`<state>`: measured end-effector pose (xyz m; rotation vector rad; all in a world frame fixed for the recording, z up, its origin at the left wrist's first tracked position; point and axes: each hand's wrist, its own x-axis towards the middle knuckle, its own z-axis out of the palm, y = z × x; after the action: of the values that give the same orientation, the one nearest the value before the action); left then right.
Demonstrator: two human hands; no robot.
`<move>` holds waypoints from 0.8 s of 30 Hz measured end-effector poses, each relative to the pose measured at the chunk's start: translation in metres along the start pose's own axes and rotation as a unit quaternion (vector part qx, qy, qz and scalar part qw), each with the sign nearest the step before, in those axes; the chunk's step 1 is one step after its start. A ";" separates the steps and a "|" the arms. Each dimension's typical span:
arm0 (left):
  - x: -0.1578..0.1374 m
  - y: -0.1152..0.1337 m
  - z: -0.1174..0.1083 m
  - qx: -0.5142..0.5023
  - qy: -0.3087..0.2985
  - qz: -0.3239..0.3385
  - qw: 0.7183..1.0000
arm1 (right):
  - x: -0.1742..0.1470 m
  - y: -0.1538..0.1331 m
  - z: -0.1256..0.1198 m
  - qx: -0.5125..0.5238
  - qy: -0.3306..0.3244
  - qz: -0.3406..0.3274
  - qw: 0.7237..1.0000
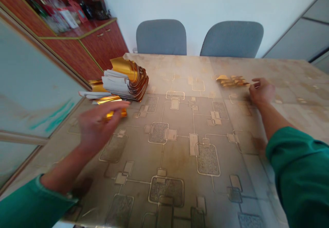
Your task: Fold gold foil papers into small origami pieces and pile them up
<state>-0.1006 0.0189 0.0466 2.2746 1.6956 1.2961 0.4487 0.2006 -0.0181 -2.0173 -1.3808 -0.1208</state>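
Note:
My left hand (99, 123) is at the left of the table, blurred by motion. Its index finger stretches out, with the thumb just below. A piece of shiny gold foil paper (123, 112) shows behind and between these fingers; whether they grip it I cannot tell. Just beyond lies a thick stack of folded gold foil paper with white backing (117, 84). Over on the right, my right hand (262, 90) hovers low beside a small heap of folded gold paper pieces (232, 81). Its fingers are bent and slightly apart, with nothing visible between them.
A patterned cover lies over the table (180, 163). Two grey chairs (161, 37) stand at the far edge against a white wall. To the left is a wooden cabinet (102, 43) with bottles and bags on it, beside a framed glass panel (28, 94).

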 end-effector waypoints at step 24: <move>-0.053 0.017 -0.015 0.039 -0.042 0.188 0.980 | -0.209 -0.164 -0.079 0.453 -0.516 -0.050 0.725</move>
<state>-0.1002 -0.0369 0.0324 2.7532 1.3571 1.1778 0.2404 0.0236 0.0299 -1.0649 -1.6291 1.5474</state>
